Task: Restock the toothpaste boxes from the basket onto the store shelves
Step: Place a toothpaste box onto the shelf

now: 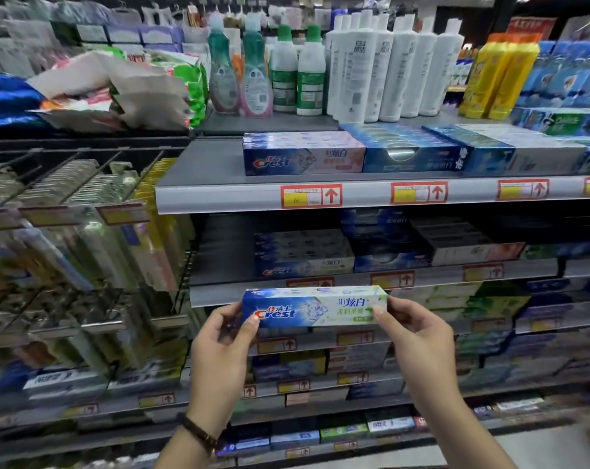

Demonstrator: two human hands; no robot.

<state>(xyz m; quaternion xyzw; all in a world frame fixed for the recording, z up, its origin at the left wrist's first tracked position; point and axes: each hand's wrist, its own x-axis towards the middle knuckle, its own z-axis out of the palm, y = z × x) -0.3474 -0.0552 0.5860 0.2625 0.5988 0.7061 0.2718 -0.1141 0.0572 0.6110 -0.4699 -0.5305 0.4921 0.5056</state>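
Note:
A blue, white and green Crest toothpaste box (pixel 315 308) is held level in front of the shelves, label facing me. My left hand (pixel 224 346) grips its left end and my right hand (pixel 413 336) pinches its right end. Behind it, a grey shelf (pixel 219 294) carries a matching blue and green Crest stack (pixel 303 257). One shelf higher sits a blue and pink Crest stack (pixel 303 154). The basket is out of view.
White, green and yellow bottles (pixel 371 66) stand on the top shelf. Wire racks with toothbrush packs (pixel 83 231) fill the left side. More toothpaste boxes (pixel 489 154) line the shelves to the right and below. Red and yellow price tags (pixel 311 196) run along the shelf edges.

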